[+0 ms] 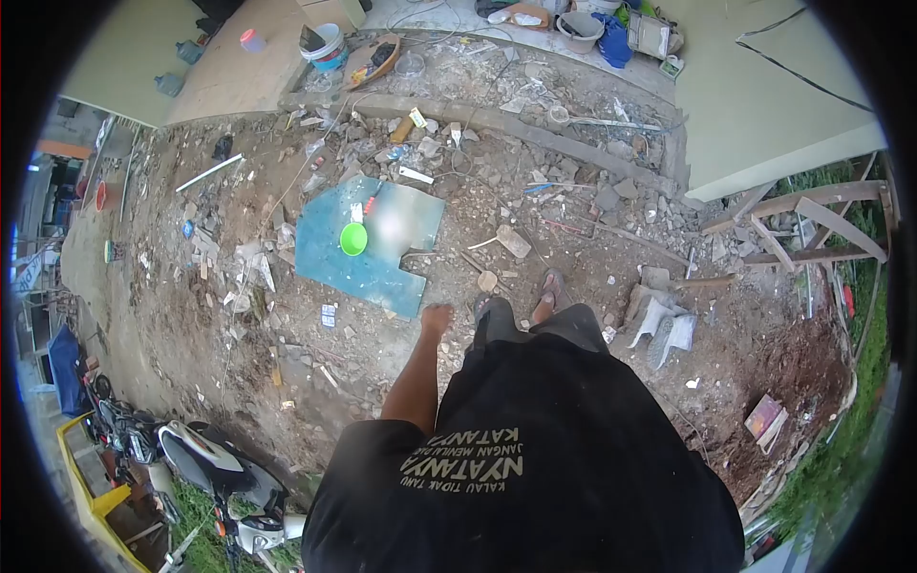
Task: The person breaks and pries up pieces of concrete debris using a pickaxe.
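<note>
Only the left hand (437, 320) shows, hanging at the end of a bare arm with its fingers (440, 331) curled loosely inward and nothing in them; it touches nothing. The right hand is hidden behind the black T-shirt (535, 458), so nothing can be said of its grip. That shirt fills the lower middle of the view and carries pale printed lettering, seen upside down. Beyond its hem the feet stand in sandals (551, 285) on the ground (287, 334), which is bare brown earth strewn with grey rubble and broken concrete.

Nearest the left hand, just ahead of it on the ground, lies a flat blue-green sheet (330, 253) with an irregular outline and a notch cut from its near edge. A round bright green bowl (353, 239) sits on the sheet, and a pale patch beside the bowl is blurred beyond reading. A crumpled white sack (666, 329) lies to the right of the feet. Further right stands a weathered wooden frame (812, 215), partly cut off by the dark lens rim. At the ground's far edge are a white bucket (328, 45) and a grey basin (580, 29) among small clutter too fine to name. Motorbikes (205, 458) are parked at the lower left, cropped by the rim.
</note>
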`<state>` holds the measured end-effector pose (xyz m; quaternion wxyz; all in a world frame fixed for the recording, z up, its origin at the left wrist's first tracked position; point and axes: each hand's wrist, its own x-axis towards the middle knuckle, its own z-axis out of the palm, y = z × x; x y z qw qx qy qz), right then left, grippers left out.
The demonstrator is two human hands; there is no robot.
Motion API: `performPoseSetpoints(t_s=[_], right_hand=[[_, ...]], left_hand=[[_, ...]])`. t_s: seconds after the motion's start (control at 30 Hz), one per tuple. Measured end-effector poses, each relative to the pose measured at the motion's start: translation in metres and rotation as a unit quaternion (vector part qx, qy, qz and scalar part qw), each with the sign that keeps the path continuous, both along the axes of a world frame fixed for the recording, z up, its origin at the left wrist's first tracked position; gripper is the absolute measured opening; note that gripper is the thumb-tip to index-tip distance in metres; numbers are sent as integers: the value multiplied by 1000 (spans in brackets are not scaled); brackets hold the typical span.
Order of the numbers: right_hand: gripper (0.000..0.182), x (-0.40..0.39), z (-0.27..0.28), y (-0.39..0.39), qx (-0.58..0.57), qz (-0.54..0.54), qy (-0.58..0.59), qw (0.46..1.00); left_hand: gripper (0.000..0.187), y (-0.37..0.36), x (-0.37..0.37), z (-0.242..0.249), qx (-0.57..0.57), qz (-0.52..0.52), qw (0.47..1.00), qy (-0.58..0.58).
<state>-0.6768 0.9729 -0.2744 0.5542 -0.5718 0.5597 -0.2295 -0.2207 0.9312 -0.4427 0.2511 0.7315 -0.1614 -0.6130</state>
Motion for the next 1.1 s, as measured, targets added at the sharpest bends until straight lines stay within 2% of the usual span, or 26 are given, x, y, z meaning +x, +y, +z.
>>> performPoseSetpoints(t_s=[0.03, 0.17, 0.23, 0.27, 0.33, 0.37, 0.43, 0.47, 0.6, 0.67, 0.7, 0.77, 0.8, 0.83, 0.87, 0.93, 1.1], right_hand=[[16, 5, -1, -9, 2, 17, 1, 1000], [16, 21, -1, -33, 9, 62, 15, 998], [16, 22, -3, -32, 16, 74, 27, 997], [16, 19, -3, -27, 22, 76, 35, 996], [16, 13, 3, -19, 32, 72, 55, 995], [16, 10, 4, -14, 35, 68, 65, 995], [16, -1, -2, -2, 43, 59, 82, 994], [16, -6, -5, 6, 47, 53, 91, 993], [16, -16, -7, 41, 69, 20, 121, 990], [16, -19, -6, 57, 78, -2, 137, 987], [16, -24, -2, 66, 81, -16, 145, 986], [16, -28, 10, 80, 83, -51, 163, 982], [16, -30, 13, 85, 83, -70, 171, 979], [16, -41, -15, 96, 84, -87, 179, 976], [16, -47, -23, 103, 82, -103, 181, 975], [19, -60, -48, 109, 9, -79, -22, 997], [20, -63, -72, 119, 7, -113, -36, 993]], left_hand=[[24, 2, 2, 0, -4, -18, 997, -75], [28, -1, 12, -17, -4, -28, 993, -111], [28, 0, 12, -13, -48, -83, 988, -123], [28, 1, 9, -12, -44, -82, 989, -119], [27, -4, -3, 18, -2, -8, 995, -99], [27, -4, -7, 22, -1, -13, 996, -93], [26, -1, -10, 16, 7, -3, 997, -71], [24, 0, -8, 13, 2, 4, 1000, -24], [19, 7, -14, 8, 13, 7, 1000, -10], [9, 10, -14, 20, 18, 67, 996, 60], [9, 14, -5, 8, 18, 52, 996, 65], [7, 16, 9, -11, 43, 41, 984, 170], [7, 12, 3, 10, 48, 45, 990, 124], [8, 9, 0, 32, 51, 50, 995, 76], [8, 10, 1, 31, 48, 35, 995, 80], [12, 5, 11, 34, 55, 25, 995, 77], [14, -13, 8, 57, 45, 36, 998, 9]])
